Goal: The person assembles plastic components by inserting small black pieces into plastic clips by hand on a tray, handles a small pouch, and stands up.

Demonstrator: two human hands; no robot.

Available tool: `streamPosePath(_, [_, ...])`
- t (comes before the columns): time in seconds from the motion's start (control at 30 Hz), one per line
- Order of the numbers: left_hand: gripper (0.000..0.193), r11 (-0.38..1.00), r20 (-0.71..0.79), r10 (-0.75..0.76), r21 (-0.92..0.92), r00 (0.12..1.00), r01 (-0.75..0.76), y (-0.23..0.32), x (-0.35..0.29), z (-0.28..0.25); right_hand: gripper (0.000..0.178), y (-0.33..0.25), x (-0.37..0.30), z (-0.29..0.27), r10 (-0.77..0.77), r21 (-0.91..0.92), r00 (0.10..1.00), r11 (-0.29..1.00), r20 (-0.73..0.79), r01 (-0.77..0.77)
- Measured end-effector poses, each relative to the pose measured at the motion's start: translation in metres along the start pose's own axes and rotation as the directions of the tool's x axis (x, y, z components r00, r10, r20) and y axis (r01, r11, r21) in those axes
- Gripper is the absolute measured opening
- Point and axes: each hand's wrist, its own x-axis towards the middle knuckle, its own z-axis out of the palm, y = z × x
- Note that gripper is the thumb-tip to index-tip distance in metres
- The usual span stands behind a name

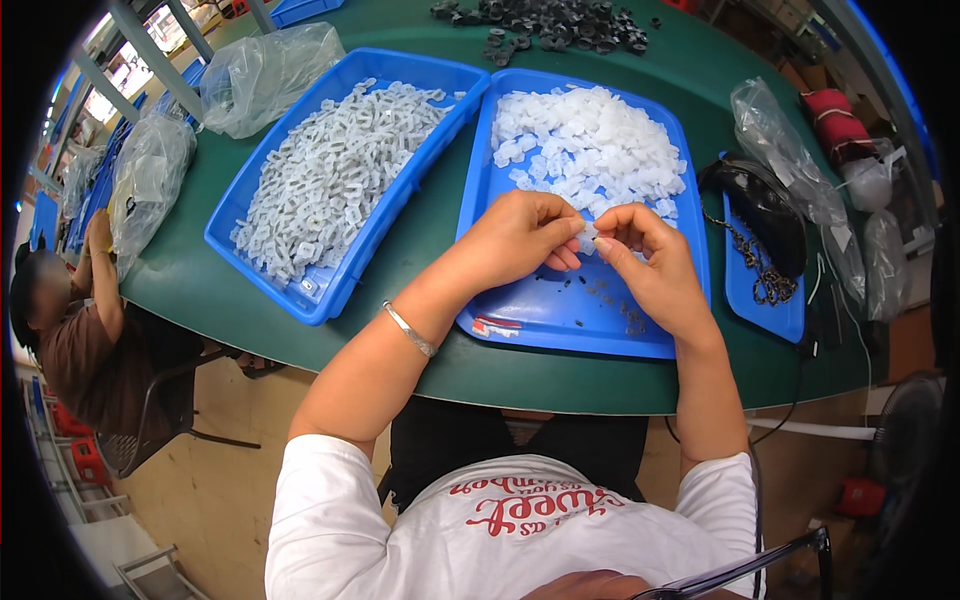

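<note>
- A small translucent piece [588, 238] is held between the fingertips of the left hand [533, 237] and the right hand [652, 262], above the middle of a blue tray [515, 312].
- The fingers of both hands are drawn narrow in a pinch; which hand bears the piece more firmly cannot be told.
- A heap of white translucent pieces [590, 130] is spread over the far half of the tray.
- Small dark bits [634, 320] are scattered on the tray's near part.
- To the left, a deeper blue bin [392, 212] is filled with pale grey parts [335, 170].
- Dark parts [550, 22] are piled at the far side of the green desk [480, 385].
- To the right, a black bag [768, 205] with a chain is placed on a smaller blue tray [788, 322].
- A co-worker [90, 350] is seated at far left.
</note>
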Motion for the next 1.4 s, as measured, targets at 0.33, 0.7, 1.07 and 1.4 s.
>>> streamPosePath(0.33, [0.023,0.996,0.049,-0.038,-0.073,0.998,0.042,0.001,0.000,0.002,0.014,0.000,-0.002,0.003,-0.066,-0.145,0.996,0.988,-0.062,0.056])
streamPosePath(0.7, [0.021,0.982,0.071,0.027,-0.189,0.997,-0.013,-0.004,0.002,0.000,0.012,-0.005,-0.001,0.003,-0.037,0.001,0.999,0.999,-0.002,0.037])
streamPosePath(1.07, [0.018,0.967,0.049,0.009,-0.255,0.999,0.004,-0.001,0.002,0.001,0.014,-0.004,-0.002,0.001,-0.024,-0.012,0.998,1.000,-0.055,0.023])
streamPosePath(1.4, [0.017,0.977,-0.051,0.009,-0.211,0.999,-0.019,-0.001,0.002,0.005,0.014,-0.001,-0.003,0.004,-0.065,-0.032,0.996,0.997,-0.066,0.063])
